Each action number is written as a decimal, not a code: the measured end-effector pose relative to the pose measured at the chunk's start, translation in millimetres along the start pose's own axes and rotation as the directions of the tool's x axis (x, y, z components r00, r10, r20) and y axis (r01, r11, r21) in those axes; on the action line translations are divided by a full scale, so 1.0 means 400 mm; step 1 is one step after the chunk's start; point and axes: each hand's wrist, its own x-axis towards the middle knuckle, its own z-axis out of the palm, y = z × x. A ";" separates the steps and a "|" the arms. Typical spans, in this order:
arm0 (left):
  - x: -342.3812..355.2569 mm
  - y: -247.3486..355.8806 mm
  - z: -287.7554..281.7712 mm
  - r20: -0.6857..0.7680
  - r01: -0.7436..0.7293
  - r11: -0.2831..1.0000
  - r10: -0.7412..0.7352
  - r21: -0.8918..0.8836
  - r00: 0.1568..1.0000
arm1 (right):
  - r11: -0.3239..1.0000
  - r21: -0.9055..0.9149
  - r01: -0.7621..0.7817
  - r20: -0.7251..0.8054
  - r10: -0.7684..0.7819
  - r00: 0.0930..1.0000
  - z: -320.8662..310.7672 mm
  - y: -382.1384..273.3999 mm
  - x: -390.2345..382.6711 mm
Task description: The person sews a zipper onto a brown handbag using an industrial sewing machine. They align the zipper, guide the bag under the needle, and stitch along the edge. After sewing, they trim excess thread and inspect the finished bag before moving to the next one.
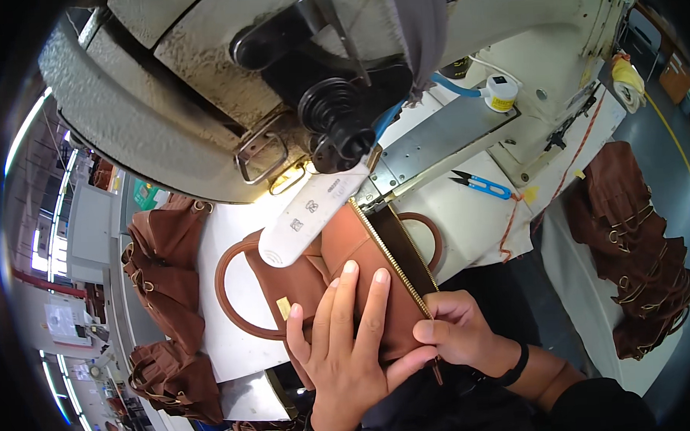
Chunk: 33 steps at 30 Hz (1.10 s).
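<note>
A brown leather bag point(339, 246) with two round handles and a gold zip point(389, 260) lies under the needle area of a large industrial sewing machine point(156, 131). A white elongated plate point(303, 221) from the machine overlaps its upper left. My left hand point(351, 346) rests on the bag's front panel, fingers spread, beside a small gold label. At the lower right of the zip, my right hand point(462, 330) is closed on the zipped edge, thumb on top. The zip's far end disappears at the machine bed.
Brown bags are piled at the left point(167, 285) and right point(623, 242). Blue thread snips point(490, 188) lie on the white worktop point(477, 233) beside loose red thread. A white small device point(500, 92) with a blue tube sits on the machine. Shelving and lights show at the far left.
</note>
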 end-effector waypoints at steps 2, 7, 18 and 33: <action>0.004 -0.011 0.000 0.003 -0.010 1.000 0.010 -0.012 1.000 | 1.000 -0.025 0.000 0.003 0.000 1.000 -0.004 0.012 0.004; 0.009 -0.025 -0.001 -0.005 -0.024 0.999 0.024 -0.042 1.000 | 0.994 -0.104 0.026 0.027 -0.024 0.999 -0.008 0.016 0.006; 0.042 -0.066 0.027 -0.049 -0.031 0.994 0.026 -0.107 0.998 | 0.996 -0.068 0.064 0.001 -0.064 0.998 0.006 0.011 0.055; 0.072 -0.107 0.050 -0.043 -0.040 0.989 0.034 -0.141 0.999 | 0.995 -0.080 0.064 -0.006 -0.064 0.998 0.023 -0.016 0.104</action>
